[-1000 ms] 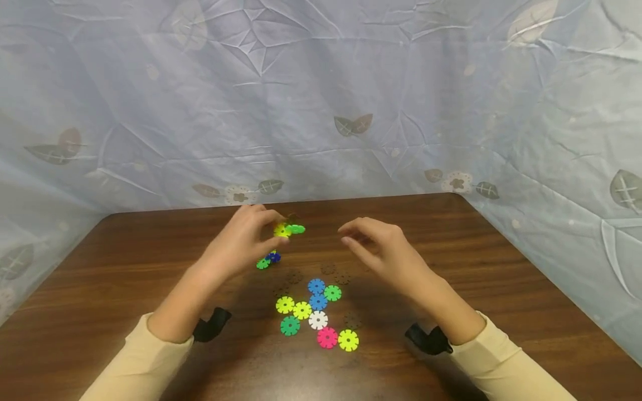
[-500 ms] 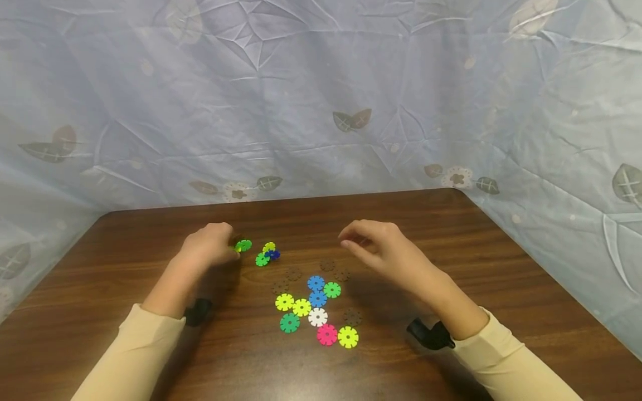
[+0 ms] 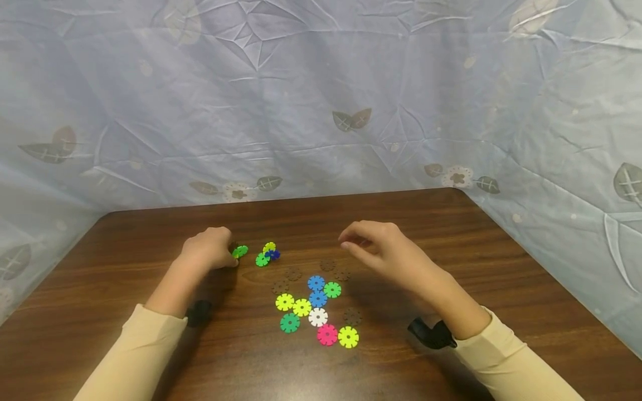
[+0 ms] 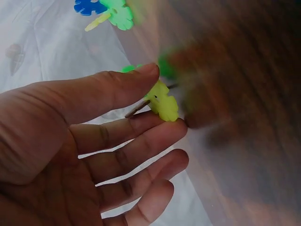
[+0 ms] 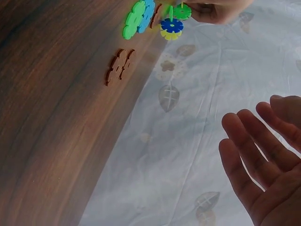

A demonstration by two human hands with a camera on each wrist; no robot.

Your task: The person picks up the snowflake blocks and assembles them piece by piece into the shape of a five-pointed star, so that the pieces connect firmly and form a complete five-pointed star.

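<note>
My left hand [image 3: 208,250] is at the left of the table, low over the wood. In the left wrist view its thumb and fingertips pinch a notched yellow disc [image 4: 165,104] joined to brown and green discs. Part of the green disc [image 3: 241,251] shows beyond the fingers; whether the cluster touches the table I cannot tell. Just right of it sits another joined cluster, with a blue disc [image 3: 272,254], a green one [image 3: 262,259] and a yellow one [image 3: 269,247]. My right hand [image 3: 378,245] hovers over the right half, fingers loosely bent, holding nothing.
Flat notched discs lie mid-table: blue [image 3: 317,298], white [image 3: 318,317], pink [image 3: 327,335], yellow [image 3: 348,337], green [image 3: 290,322] and others. Several brown discs [image 3: 352,317] blend into the wood table [image 3: 401,367]. A patterned cloth [image 3: 311,83] hangs behind and at both sides.
My left hand has carried its cluster leftward and down, past the standing blue, green and yellow cluster. In the last half second that cluster has tilted slightly. The right hand has stayed put.
</note>
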